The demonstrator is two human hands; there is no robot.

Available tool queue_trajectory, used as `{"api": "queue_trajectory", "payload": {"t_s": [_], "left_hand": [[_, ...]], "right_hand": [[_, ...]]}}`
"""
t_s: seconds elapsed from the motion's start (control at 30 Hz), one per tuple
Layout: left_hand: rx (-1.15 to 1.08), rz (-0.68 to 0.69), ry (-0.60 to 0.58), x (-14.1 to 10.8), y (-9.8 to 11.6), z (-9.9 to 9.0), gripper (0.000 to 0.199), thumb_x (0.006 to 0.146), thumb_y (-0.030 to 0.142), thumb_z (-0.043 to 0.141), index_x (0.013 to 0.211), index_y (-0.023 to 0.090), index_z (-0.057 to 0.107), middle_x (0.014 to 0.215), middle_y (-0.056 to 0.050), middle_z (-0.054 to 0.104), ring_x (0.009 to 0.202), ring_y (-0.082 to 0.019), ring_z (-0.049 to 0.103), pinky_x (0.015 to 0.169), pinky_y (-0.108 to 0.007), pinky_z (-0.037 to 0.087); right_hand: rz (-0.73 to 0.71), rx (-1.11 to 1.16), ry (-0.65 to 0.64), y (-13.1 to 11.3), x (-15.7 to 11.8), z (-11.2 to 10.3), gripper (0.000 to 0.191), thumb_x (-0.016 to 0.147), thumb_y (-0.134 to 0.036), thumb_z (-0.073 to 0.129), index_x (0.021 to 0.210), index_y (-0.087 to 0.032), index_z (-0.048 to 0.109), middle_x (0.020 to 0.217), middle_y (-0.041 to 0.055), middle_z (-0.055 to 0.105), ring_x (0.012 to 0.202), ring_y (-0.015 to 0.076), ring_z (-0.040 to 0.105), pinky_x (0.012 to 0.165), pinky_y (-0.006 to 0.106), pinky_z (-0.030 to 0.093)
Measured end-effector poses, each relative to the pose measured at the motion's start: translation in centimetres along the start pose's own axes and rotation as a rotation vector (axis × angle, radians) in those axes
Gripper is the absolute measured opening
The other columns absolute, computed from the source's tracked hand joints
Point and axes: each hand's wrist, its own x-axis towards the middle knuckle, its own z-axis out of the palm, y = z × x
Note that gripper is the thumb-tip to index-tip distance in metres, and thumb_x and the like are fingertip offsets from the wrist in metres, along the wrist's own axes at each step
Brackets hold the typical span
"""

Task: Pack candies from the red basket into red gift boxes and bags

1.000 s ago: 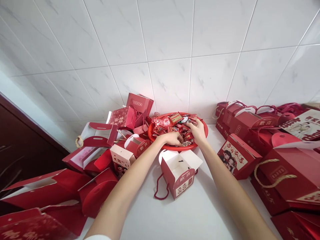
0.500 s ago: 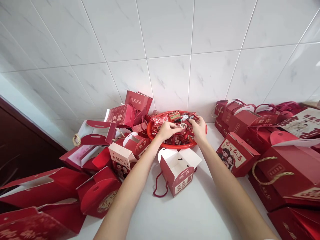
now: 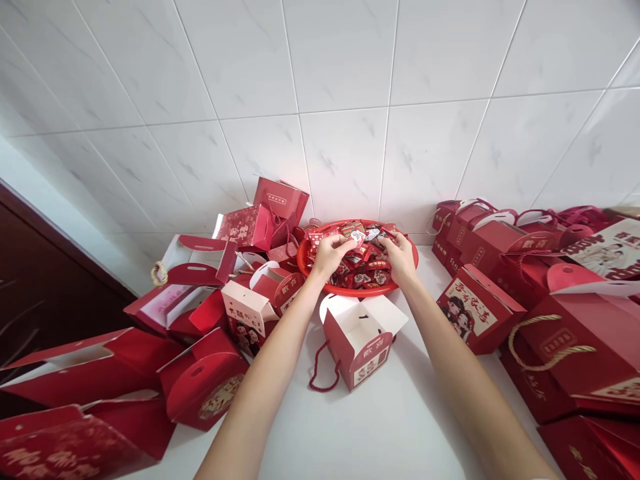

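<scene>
A red plastic basin (image 3: 363, 292) by the wall is full of wrapped candies (image 3: 365, 277), mostly red. Over its left part, my left hand (image 3: 331, 257) pinches a red wrapped candy (image 3: 357, 237) with a white printed patch. On the right side, my right hand (image 3: 399, 259) reaches into the pile, thumb and fingers drawn together. What lies between those fingertips is too small to make out. Just in front of the basin, between my forearms, stands an open red gift box (image 3: 345, 350) with a white inside; a dark red cord handle (image 3: 320, 373) hangs beside it.
Several open red boxes (image 3: 205, 380) crowd the left side of the white table (image 3: 360, 440). More boxes with rope handles (image 3: 575, 327) stand at the right, one showing a cartoon couple (image 3: 463, 307). A tiled wall (image 3: 340, 160) rises behind the basin.
My left hand has shifted slightly up and away from the middle of the pile, baring candies near the basin's front. My right hand stays at the right side. The view has turned slightly left.
</scene>
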Motion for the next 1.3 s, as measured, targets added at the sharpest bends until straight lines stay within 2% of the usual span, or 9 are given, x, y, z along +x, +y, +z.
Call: {"api": "queue_trajectory", "payload": {"t_s": [0.1,0.27,0.43,0.57,0.73,0.83,0.97,1.1,1.3], "left_hand": [[-0.027,0.028,0.000,-0.02,-0.05,0.00,0.028,0.070,0.042,0.075,0.063,0.017,0.066,0.065,0.001,0.065,0.068,-0.016,0.059,0.069,-0.029,0.046],[-0.035,0.041,-0.015,-0.01,-0.03,0.05,0.026,0.070,0.042,0.075,0.066,0.017,0.069,0.069,0.000,0.069,0.073,-0.017,0.062,0.072,-0.030,0.048],[-0.053,-0.019,0.010,0.10,-0.38,0.03,0.019,0.069,0.033,0.071,0.060,0.018,0.065,0.061,0.001,0.064,0.063,-0.014,0.057,0.068,-0.029,0.046],[-0.059,-0.030,0.038,0.13,-0.47,0.07,0.022,0.064,0.024,0.069,0.052,0.019,0.052,0.052,0.005,0.052,0.055,-0.011,0.050,0.062,-0.026,0.044],[-0.074,-0.078,0.088,0.02,0.20,0.08,0.009,0.064,0.016,0.063,0.069,0.020,0.057,0.061,0.005,0.060,0.063,-0.014,0.061,0.067,-0.027,0.049],[0.018,-0.063,0.020,-0.10,0.43,0.12,0.010,0.066,0.017,0.061,0.075,0.020,0.065,0.067,0.002,0.067,0.070,-0.017,0.065,0.072,-0.029,0.051],[0.136,0.004,-0.139,-0.27,0.11,0.35,0.013,0.071,0.031,0.070,0.073,0.018,0.071,0.077,-0.003,0.074,0.076,-0.020,0.067,0.074,-0.032,0.051],[0.123,0.066,-0.271,-0.28,-0.40,0.46,0.022,0.074,0.037,0.072,0.078,0.016,0.073,0.081,-0.006,0.075,0.076,-0.021,0.068,0.072,-0.032,0.052],[0.125,0.170,-0.057,-0.07,-0.52,0.12,0.016,0.081,0.031,0.068,0.088,0.017,0.070,0.091,-0.006,0.074,0.083,-0.019,0.068,0.077,-0.031,0.053]], "right_hand": [[0.065,-0.010,-0.100,-0.14,-0.01,-0.18,0.025,0.069,-0.026,0.074,0.088,-0.021,0.058,0.068,-0.0053,0.062,0.052,0.0118,0.061,0.043,0.024,0.054],[0.116,-0.005,-0.279,-0.11,-0.02,-0.58,0.047,0.061,-0.023,0.083,0.100,-0.022,0.057,0.077,-0.0017,0.069,0.062,0.0168,0.070,0.050,0.025,0.059],[0.040,0.021,-0.221,0.08,0.08,-0.79,0.040,0.057,-0.020,0.081,0.087,-0.022,0.056,0.071,-0.0050,0.065,0.057,0.0127,0.064,0.051,0.025,0.058],[0.017,0.022,-0.195,0.29,0.27,-0.82,0.034,0.055,-0.022,0.078,0.081,-0.021,0.056,0.067,-0.0053,0.062,0.054,0.0103,0.059,0.051,0.024,0.056],[-0.058,0.094,-0.096,0.69,0.63,-0.88,0.032,0.056,-0.024,0.076,0.079,-0.021,0.054,0.067,-0.0057,0.060,0.056,0.0089,0.056,0.049,0.021,0.050],[-0.056,0.094,-0.105,0.72,0.58,-0.89,0.034,0.056,-0.025,0.078,0.079,-0.021,0.054,0.066,-0.0056,0.061,0.055,0.0095,0.057,0.049,0.021,0.050],[-0.039,0.063,-0.163,0.49,0.13,-0.80,0.042,0.056,-0.028,0.080,0.091,-0.021,0.059,0.072,-0.0048,0.066,0.055,0.0108,0.059,0.051,0.023,0.051],[-0.061,0.064,-0.171,0.27,-0.11,-0.72,0.041,0.056,-0.032,0.083,0.086,-0.021,0.058,0.075,-0.0038,0.067,0.057,0.0103,0.059,0.051,0.022,0.050],[0.061,-0.008,-0.206,0.19,0.29,-0.55,0.042,0.066,-0.051,0.082,0.085,-0.022,0.058,0.074,-0.0035,0.066,0.050,0.0091,0.059,0.045,0.020,0.048]]}}
